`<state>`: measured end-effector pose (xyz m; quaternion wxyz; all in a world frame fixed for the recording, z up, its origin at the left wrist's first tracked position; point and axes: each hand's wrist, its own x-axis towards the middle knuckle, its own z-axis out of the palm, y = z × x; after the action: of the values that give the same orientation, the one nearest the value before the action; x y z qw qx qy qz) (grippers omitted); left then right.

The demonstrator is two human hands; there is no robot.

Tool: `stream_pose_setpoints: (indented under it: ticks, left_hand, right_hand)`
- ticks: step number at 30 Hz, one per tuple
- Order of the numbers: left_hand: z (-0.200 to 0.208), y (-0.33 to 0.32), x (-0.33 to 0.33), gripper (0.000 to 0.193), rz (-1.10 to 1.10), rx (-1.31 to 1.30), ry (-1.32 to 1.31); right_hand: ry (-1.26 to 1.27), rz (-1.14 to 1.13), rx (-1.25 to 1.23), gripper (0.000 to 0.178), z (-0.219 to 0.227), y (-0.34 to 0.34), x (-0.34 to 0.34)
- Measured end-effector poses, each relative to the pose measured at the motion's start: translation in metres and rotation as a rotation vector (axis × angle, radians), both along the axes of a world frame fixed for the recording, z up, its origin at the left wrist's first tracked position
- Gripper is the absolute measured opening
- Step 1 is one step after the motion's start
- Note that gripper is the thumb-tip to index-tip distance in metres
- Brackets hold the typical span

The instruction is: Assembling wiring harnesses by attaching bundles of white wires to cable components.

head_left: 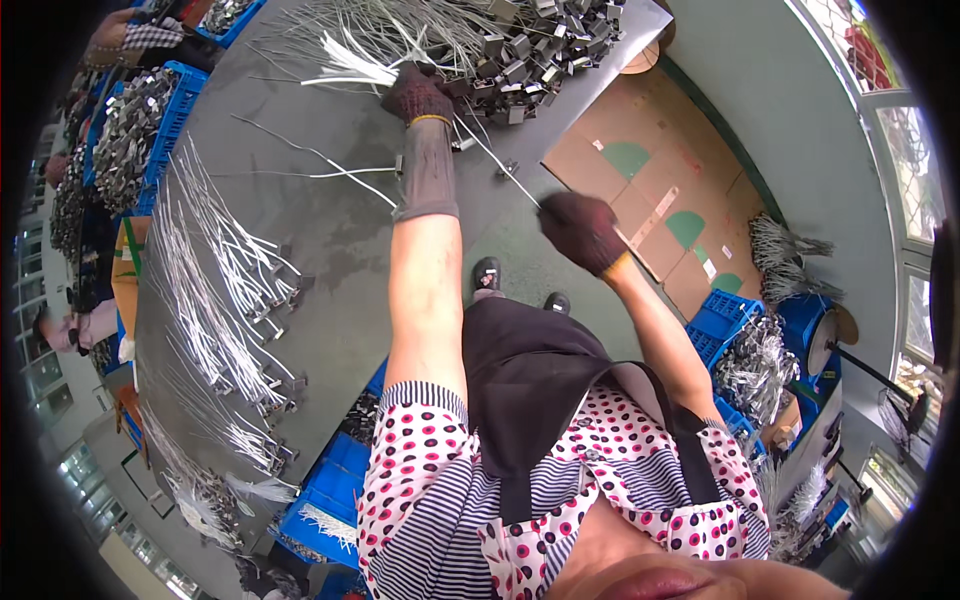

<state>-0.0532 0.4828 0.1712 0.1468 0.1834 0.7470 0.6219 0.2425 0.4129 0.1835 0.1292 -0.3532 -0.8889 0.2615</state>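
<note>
My left hand point(418, 94), in a dark knit glove with a grey sleeve guard, is closed at the base of a bunch of white wires point(350, 66) on the table. Beside it lies a heap of small metal blocks point(540, 60). My right hand point(582, 232), gloved too, is closed at the end of a thin white wire point(497, 160), which runs taut toward my left hand. A small dark metal piece point(508, 170) shows beside this wire. A few loose wires point(330, 172) lie left of my left forearm.
Rows of white wires with metal ends point(215, 290) cover the grey table's left side. Blue crates point(178, 120) of metal parts stand beyond it. Flattened cardboard point(640, 170) lies on the right, near more blue crates point(722, 322). Another person's hand point(108, 32) shows at far left.
</note>
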Motion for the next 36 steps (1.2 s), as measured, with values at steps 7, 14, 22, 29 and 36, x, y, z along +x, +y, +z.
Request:
stream_pose_setpoints:
  ticks: [7, 14, 22, 29, 36]
  left_hand:
    - [-0.015, -0.007, -0.05, 0.022, 0.013, -0.179, 0.274]
    - [-0.001, -0.139, -0.013, 0.01, 0.118, 0.87, -0.796]
    - [-0.082, -0.183, 0.152, 0.021, -0.315, 0.174, -0.212]
    - [-0.059, -0.141, 0.154, 0.027, -0.198, 0.419, -1.11]
    - [-0.051, -0.159, 0.133, 0.029, -0.271, 0.513, -0.763]
  right_hand:
    - [-0.087, -0.185, -0.549, 0.022, -0.057, -0.063, 0.174]
    - [0.028, -0.271, -0.657, 0.023, -0.069, -0.064, 0.168]
    - [0.023, -0.093, -0.641, 0.026, -0.059, -0.06, 0.16]
    - [-0.218, -0.333, -0.833, 0.031, -0.073, -0.115, 0.257]
    - [-0.194, -0.687, -0.921, 0.018, -0.063, -0.172, 0.317]
